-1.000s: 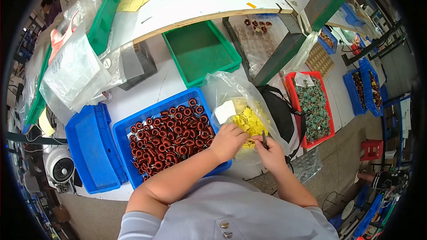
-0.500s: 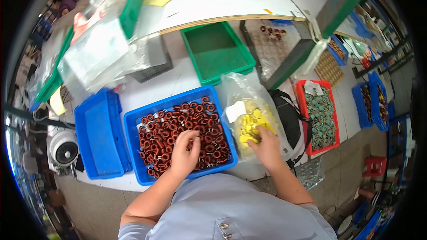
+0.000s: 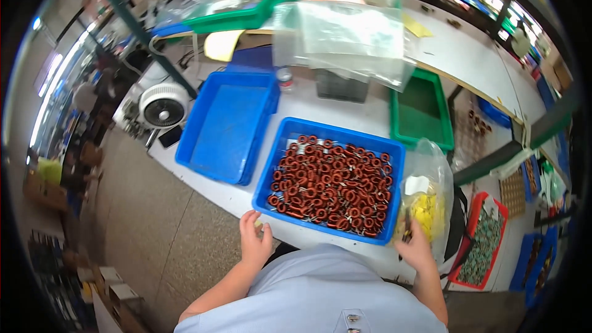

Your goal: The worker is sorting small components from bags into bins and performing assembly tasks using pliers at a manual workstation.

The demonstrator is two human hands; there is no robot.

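A blue tray [image 3: 266,192] full of reddish-brown wire-wound ring coils [image 3: 333,185] lies in front of me. My left hand [image 3: 254,242] is just off its near left corner, at the table edge, with what looks like a small pale yellow piece [image 3: 258,224] between thumb and fingers. Beyond the tray's right side, my right hand [image 3: 417,250] grips a dark narrow object [image 3: 407,228] whose kind I cannot make out. That hand is at the near side of a clear plastic bag [image 3: 439,176] with yellow pieces [image 3: 425,209] inside.
Blue trays [image 3: 225,129] are stacked at the left, near a white fan [image 3: 163,106]. A green tray [image 3: 422,111] stands behind the coils, under a shelf [image 3: 462,49]. A black bag [image 3: 455,225] and a red tray [image 3: 478,240] of greenish parts lie at the right.
The view has swung left. My left hand has left the coils for the table edge; my right hand has drawn back from the yellow pieces, gripping something dark.
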